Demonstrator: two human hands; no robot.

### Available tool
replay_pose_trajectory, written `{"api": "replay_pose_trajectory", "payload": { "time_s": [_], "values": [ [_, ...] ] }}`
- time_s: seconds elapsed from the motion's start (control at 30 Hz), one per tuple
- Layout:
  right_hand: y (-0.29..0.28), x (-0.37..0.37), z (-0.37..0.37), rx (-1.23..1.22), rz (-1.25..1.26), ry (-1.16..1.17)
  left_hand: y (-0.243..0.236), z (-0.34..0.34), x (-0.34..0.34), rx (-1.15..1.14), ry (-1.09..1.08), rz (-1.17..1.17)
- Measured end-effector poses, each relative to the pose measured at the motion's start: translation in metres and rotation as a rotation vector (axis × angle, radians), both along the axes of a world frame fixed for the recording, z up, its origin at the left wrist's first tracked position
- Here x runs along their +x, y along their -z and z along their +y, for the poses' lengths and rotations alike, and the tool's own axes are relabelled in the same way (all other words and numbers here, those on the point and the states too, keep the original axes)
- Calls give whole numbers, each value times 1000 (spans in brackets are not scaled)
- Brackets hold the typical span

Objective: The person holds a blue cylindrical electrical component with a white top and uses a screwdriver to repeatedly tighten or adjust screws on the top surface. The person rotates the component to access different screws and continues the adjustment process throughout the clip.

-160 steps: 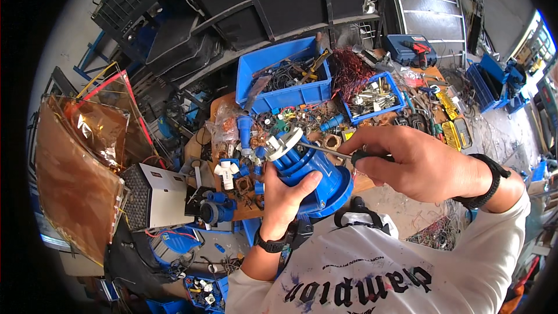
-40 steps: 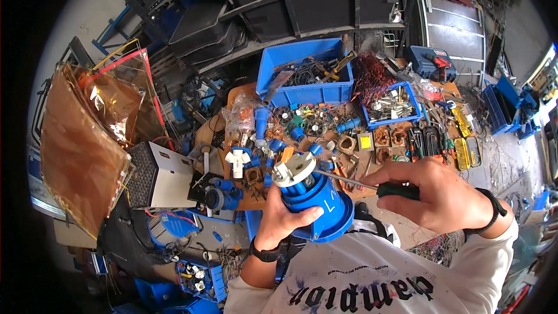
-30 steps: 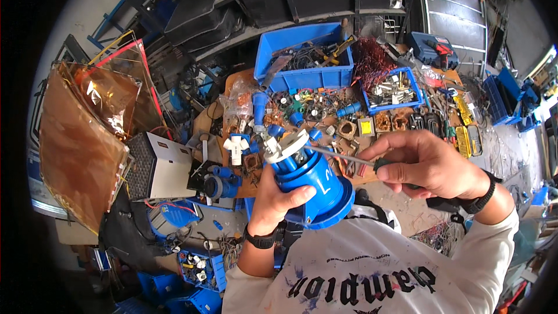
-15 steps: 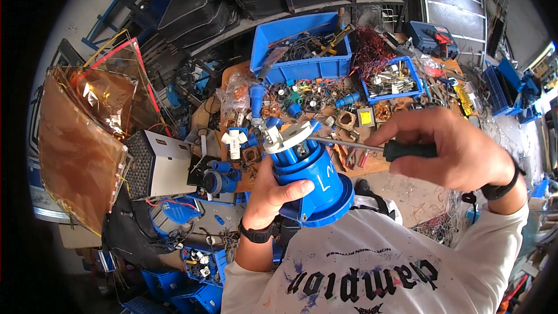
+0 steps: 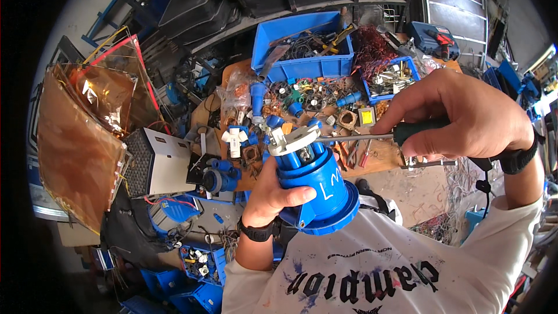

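Head view: Left hand (image 5: 267, 195) gripped the blue connector housing (image 5: 322, 189), thumb pressed along its side, other fingers largely hidden. Housing was tilted in front of the shirt (image 5: 360, 261), at the near edge of the wooden bench (image 5: 381, 160), white disc (image 5: 299, 138) uppermost. Right hand (image 5: 471, 116) pinched the dark-green handle of a screwdriver (image 5: 415, 130) between thumb and fingers; tip at the disc's right edge, contact unclear.
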State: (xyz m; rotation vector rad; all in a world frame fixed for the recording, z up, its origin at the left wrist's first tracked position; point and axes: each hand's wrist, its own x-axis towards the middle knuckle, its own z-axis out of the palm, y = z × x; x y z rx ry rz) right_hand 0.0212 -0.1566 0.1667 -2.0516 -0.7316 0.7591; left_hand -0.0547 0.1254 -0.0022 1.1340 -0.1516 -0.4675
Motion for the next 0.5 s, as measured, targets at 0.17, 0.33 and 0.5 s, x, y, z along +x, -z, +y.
{"api": "replay_pose_trajectory", "payload": {
  "time_s": [0.17,0.33,0.5],
  "values": [
    [9,3,1,55,-103,-73,-3,3,-1,-55,10,40],
    [-1,14,-2,-56,370,87,-4,4,0,-129,58,81],
    [0,21,3,-106,302,49,-8,1,0,-189,24,104]
  ]
}}
